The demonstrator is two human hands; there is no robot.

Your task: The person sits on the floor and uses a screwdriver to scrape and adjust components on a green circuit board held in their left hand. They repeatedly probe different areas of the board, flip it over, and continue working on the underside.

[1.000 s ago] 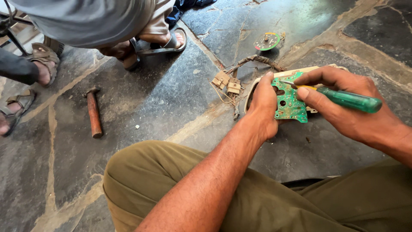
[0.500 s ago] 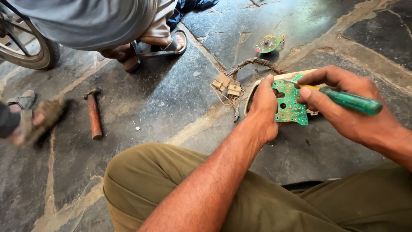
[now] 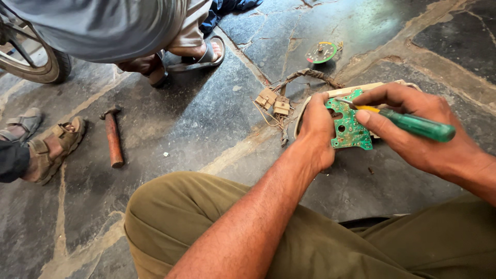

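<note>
The left hand [image 3: 316, 129] gripped the left edge of a green circuit board [image 3: 349, 126], its fingers closed over the board's rim and the pale housing [image 3: 385, 87] beneath it. The right hand [image 3: 413, 132] held a green-handled screwdriver [image 3: 413, 125], its fingers wrapped shut around the handle and the index finger laid along the yellow collar. The metal tip touched the board near its upper left corner. Board and housing lay on the dark stone floor [image 3: 206, 119], just ahead of the person's knees in olive trousers [image 3: 206, 217].

A bundle of wires [image 3: 310, 75] ran from the housing's upper edge to two tan connectors [image 3: 274, 102], which lay on the floor just left of the left hand. Beyond the housing, well apart from it, lay a round dial face [image 3: 320, 52] with green, yellow and red markings.

A hammer [image 3: 112, 137] with a rust-coloured handle lay on the floor at the left, well apart from both hands. Farther left stood a foot in a tan sandal [image 3: 54, 147] and, beside it, a grey sandal [image 3: 23, 124]. At the top a second person in a grey shirt [image 3: 103, 26] crouched, with a foot in a flip-flop [image 3: 201, 54] set on the floor. Part of a tyre [image 3: 36, 64] showed at the upper left corner.
</note>
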